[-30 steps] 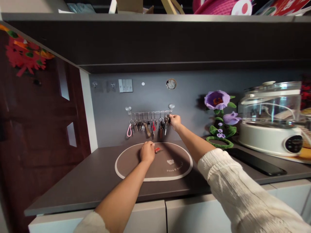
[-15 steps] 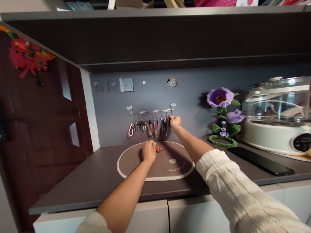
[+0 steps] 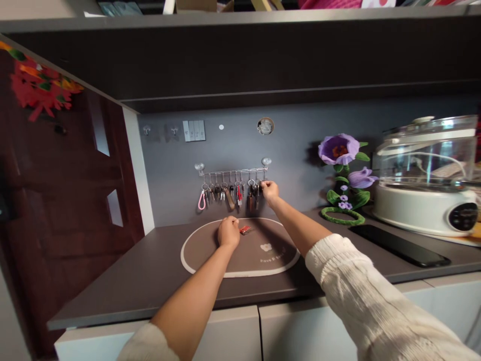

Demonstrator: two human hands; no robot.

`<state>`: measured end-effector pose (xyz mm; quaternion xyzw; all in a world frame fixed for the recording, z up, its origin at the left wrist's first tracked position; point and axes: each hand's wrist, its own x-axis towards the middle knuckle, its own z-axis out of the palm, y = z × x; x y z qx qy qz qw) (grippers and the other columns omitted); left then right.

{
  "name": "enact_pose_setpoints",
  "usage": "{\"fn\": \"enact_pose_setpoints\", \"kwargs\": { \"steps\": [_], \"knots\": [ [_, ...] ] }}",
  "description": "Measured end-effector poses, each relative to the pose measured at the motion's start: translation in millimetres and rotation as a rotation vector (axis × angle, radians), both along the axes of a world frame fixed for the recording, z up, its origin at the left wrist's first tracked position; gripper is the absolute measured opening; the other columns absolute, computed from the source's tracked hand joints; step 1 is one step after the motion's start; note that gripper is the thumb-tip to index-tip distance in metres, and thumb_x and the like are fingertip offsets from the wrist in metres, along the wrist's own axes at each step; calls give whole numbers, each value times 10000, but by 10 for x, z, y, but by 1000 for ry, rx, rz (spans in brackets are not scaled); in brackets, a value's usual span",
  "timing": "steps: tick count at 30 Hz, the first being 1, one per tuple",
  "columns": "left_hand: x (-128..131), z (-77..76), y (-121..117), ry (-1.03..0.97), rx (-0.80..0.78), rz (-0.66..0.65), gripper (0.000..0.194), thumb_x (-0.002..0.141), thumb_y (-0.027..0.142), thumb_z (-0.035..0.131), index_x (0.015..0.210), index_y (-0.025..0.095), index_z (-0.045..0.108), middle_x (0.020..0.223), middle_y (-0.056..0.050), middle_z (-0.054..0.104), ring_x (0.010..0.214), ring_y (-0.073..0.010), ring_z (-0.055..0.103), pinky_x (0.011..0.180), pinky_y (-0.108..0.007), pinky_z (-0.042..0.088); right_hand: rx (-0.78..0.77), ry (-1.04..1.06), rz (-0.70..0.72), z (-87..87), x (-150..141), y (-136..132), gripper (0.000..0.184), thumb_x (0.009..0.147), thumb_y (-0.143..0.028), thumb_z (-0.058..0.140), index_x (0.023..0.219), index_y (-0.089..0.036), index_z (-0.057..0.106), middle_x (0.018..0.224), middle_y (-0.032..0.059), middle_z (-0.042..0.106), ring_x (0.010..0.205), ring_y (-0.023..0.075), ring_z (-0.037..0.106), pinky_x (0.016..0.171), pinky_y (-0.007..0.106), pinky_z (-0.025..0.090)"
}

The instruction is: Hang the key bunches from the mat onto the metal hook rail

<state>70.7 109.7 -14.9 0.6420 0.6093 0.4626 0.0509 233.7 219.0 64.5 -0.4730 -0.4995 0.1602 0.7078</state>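
Observation:
My right hand (image 3: 270,191) is raised to the right end of a clear hook rail (image 3: 235,172) on the grey wall. Its fingers are pinched just under the last hook, and what they hold is hidden. Beside the fingertips hang several bunches of keys (image 3: 257,189), with a pink loop (image 3: 202,200), a brown tag (image 3: 229,199) and a red piece (image 3: 239,193) among them. Low over the brown oval mat (image 3: 210,258), my left hand (image 3: 229,232) is closed, its fingers curled out of sight. A small red item with metal (image 3: 245,230) lies on the mat just right of it.
On the right of the counter (image 3: 124,273) are a black phone (image 3: 400,245), a purple fabric flower (image 3: 339,149) with a green ring base, and a white appliance (image 3: 417,208) with a clear top. A deep shelf (image 3: 240,60) overhangs the counter. Red flowers (image 3: 39,85) hang at left.
The view has shifted slightly. My right hand stays pinched at the rail's right end, and my left hand remains closed over the mat.

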Motion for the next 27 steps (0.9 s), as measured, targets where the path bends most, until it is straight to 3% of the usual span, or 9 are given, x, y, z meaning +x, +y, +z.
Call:
{"fn": "enact_pose_setpoints", "kwargs": {
  "steps": [6, 14, 18, 22, 27],
  "knots": [
    [-24, -74, 105, -134, -20, -76, 172, 769, 161, 460, 777, 168, 631, 885, -72, 639, 826, -160, 565, 739, -256, 387, -86, 8, -90, -73, -25, -277, 144, 670, -240, 512, 788, -168, 551, 847, 59, 618, 760, 145, 553, 748, 271, 412],
    [-51, -62, 87, -210, -123, -310, 236, 774, 104, 445, 899, 150, 640, 1004, -76, 634, 896, -156, 561, 820, -274, 396, -123, -56, 84, -335, 19, -718, 94, 687, -207, 509, 764, -168, 548, 779, 35, 614, 716, 129, 548, 713, 262, 425],
    [-90, -23, 35, -62, -148, -464, 217, 760, 101, 472, 854, 144, 663, 885, -63, 659, 822, -159, 574, 804, -280, 409, -165, -153, 154, -546, 79, -881, 143, 701, -231, 502, 812, -160, 557, 829, 39, 609, 708, 118, 540, 694, 263, 427],
    [-128, 2, -1, 157, -72, -409, 176, 722, 127, 548, 835, 171, 676, 906, -62, 635, 874, -179, 551, 823, -290, 394, -201, -345, 165, -687, 99, -971, 117, 703, -225, 522, 791, -164, 568, 821, 36, 610, 713, 116, 538, 715, 265, 417],
    [-140, 33, -15, 294, -46, -311, 127, 715, 168, 579, 802, 177, 670, 867, -61, 609, 819, -171, 542, 768, -282, 401, -221, -612, 225, -711, 50, -990, 81, 719, -214, 527, 766, -170, 576, 765, 29, 616, 686, 116, 537, 706, 254, 408]
  ]
}}
